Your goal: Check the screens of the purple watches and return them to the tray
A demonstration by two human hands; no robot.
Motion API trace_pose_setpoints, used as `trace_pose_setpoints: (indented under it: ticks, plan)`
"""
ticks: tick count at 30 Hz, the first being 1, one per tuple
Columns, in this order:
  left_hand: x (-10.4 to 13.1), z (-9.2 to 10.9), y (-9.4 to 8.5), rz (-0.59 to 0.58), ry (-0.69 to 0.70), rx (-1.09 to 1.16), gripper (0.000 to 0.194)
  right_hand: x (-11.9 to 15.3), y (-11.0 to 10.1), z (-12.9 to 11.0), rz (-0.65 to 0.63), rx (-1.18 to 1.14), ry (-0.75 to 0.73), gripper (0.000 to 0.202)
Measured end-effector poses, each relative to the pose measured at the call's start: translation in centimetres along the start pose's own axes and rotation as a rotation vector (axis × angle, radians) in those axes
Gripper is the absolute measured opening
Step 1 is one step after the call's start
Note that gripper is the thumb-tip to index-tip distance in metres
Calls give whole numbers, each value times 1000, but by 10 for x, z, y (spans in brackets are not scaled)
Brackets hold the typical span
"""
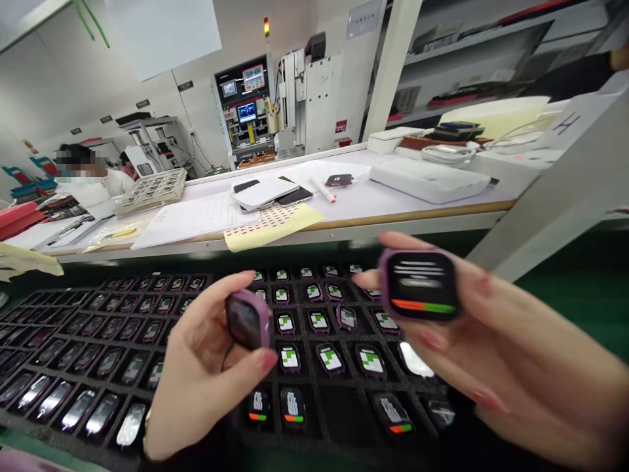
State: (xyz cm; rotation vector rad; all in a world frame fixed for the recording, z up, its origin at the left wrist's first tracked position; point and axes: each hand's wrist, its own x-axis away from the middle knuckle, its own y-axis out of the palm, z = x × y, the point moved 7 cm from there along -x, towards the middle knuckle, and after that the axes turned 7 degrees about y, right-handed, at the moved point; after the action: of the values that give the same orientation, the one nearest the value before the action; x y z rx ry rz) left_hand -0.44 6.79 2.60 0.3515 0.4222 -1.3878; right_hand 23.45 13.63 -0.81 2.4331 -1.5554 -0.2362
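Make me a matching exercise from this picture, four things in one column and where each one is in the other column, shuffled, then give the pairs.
Things:
1. Watch with dark screen
2. Watch with red-and-green bar on its screen
3. Yellow sheet
4. Black tray

Places:
A. On the white bench, hanging over its front edge
B. Held in the right hand
C. Under both hands, its cells filled with watches
D. Held in the left hand

Pairs: 1-D, 2-B, 3-A, 4-C
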Motion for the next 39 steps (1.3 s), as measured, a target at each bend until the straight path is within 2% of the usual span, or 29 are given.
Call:
trace_pose_setpoints:
  ticks: [4, 12, 18, 26, 39]
  plan:
    - [-8, -10, 11, 24, -48, -41, 51, -19, 27, 2, -147, -197, 57, 33]
    - [-10, -16, 14, -13, -56, -80, 51, -30, 40, 17, -172, -7, 45, 42]
    - [-13, -22, 21, -63, -51, -100, 48, -32, 39, 16, -169, 115, 16, 46]
    - [-12, -27, 22, -71, -66, -126, 40, -34, 40, 11, -189, 152, -27, 43]
    - [-11, -29, 30, -61, -85, -134, 35, -33, 37, 11, -92, 172, 7, 45]
